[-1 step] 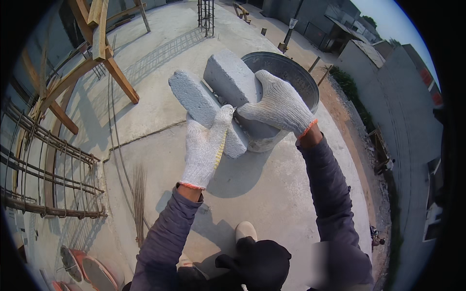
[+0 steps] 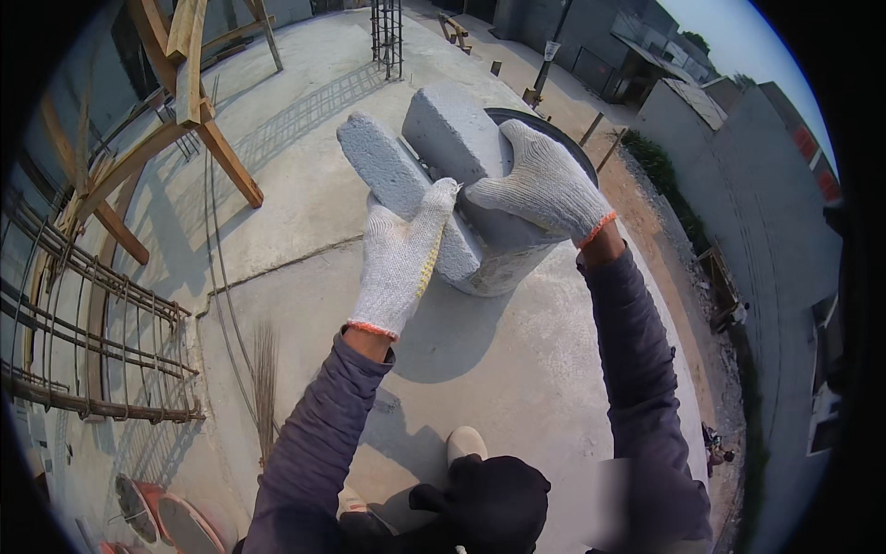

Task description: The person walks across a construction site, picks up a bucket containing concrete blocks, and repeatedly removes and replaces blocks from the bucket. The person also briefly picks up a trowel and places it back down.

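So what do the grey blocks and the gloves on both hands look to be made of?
The grey blocks look like cast concrete or cement: matte, grainy, pitted faces, crisp edges. The gloves on the left hand and right hand look like knitted cotton or a similar yarn: white ribbed weave, orange-trimmed cuffs.

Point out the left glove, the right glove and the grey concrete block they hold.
left glove point(image 2: 399, 263), head view, back of hand
right glove point(image 2: 544, 185), head view, back of hand
grey concrete block point(image 2: 388, 171), head view, left arm's face

White knit gloves with orange cuffs cover the left hand point(image 2: 402, 260) and right hand point(image 2: 543, 185); sleeves are purple-grey.
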`<state>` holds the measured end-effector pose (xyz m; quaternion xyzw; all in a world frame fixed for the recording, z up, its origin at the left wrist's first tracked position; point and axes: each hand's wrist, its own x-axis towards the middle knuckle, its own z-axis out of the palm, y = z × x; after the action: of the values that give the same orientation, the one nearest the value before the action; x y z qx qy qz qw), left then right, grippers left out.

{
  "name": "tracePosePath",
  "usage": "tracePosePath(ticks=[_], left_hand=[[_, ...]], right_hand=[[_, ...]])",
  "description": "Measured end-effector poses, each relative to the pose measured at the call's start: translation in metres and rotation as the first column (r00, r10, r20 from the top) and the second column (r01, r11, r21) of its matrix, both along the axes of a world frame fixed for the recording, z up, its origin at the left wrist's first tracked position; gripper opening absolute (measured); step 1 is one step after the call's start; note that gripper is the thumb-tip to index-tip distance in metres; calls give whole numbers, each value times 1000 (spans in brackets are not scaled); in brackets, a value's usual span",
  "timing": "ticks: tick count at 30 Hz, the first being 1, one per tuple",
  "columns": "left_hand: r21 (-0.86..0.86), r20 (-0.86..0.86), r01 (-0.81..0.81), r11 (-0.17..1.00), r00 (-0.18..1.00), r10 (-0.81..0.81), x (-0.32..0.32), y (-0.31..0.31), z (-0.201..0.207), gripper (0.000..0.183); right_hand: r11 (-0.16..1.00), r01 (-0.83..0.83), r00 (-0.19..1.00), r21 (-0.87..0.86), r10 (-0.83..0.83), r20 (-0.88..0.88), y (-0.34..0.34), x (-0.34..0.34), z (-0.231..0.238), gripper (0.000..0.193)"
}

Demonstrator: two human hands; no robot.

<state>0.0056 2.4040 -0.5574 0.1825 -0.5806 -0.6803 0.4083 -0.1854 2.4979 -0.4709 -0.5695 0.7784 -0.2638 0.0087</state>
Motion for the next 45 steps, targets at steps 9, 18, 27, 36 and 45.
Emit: tracePosePath(ticks=[9, 18, 27, 36, 45], left_hand=[[323, 165, 13, 946, 984, -70, 14, -65, -11, 60], [780, 446, -192, 595, 837, -316, 218, -54, -236, 40], [692, 552, -98, 715, 711, -436, 237, -23, -248, 42], [701, 522, 253, 666, 454, -722, 209, 99, -232, 58], [736, 435, 262, 625, 525, -732, 218, 140, -270, 71]], right_hand=[[819, 466, 865, -335, -501, -19, 86, -45, 5, 69], [746, 506, 495, 433, -662, 563, 311, 114, -249, 74], [638, 467, 1, 612, -693, 721, 363, 155, -356, 59], [794, 314, 712, 521, -560, 424, 262, 145, -334, 66], [929, 58, 429, 366, -355, 831, 161, 210, -393, 76]])
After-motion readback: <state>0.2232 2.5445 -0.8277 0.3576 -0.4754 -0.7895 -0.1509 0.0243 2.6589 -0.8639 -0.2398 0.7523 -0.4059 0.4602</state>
